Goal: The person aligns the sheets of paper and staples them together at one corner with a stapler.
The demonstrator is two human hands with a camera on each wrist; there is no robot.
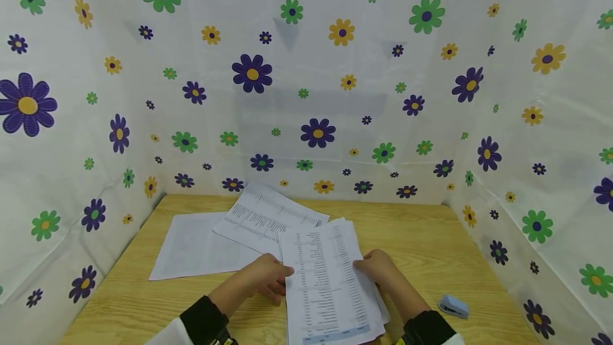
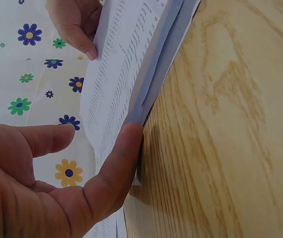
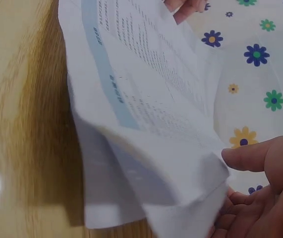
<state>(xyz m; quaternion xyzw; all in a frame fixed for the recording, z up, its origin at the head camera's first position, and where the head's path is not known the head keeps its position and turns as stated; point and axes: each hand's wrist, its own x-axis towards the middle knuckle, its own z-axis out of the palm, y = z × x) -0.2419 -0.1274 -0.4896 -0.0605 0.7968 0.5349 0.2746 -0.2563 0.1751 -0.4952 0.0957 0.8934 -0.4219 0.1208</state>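
A stack of printed paper sheets [image 1: 330, 286] is held up at the middle front of the table, its lower edges uneven. At its right edge my right hand [image 1: 380, 268] pinches the sheets, thumb on the top page and fingers behind. The right wrist view shows the sheets [image 3: 151, 109] bending near that grip, with a blue band across the top page. My left hand [image 1: 265, 276] is at the left edge. In the left wrist view, an extended finger [image 2: 124, 153] touches the sheets' edge, while the thumb [image 2: 57, 139] stands apart from them.
Behind and left of the stack, a printed sheet [image 1: 268, 217] overlaps another sheet [image 1: 191, 249] on the wooden table [image 1: 412, 233]. A light blue stapler [image 1: 453, 306] lies at the right front. Flower-patterned white sheeting [image 1: 306, 111] encloses the table's back and sides.
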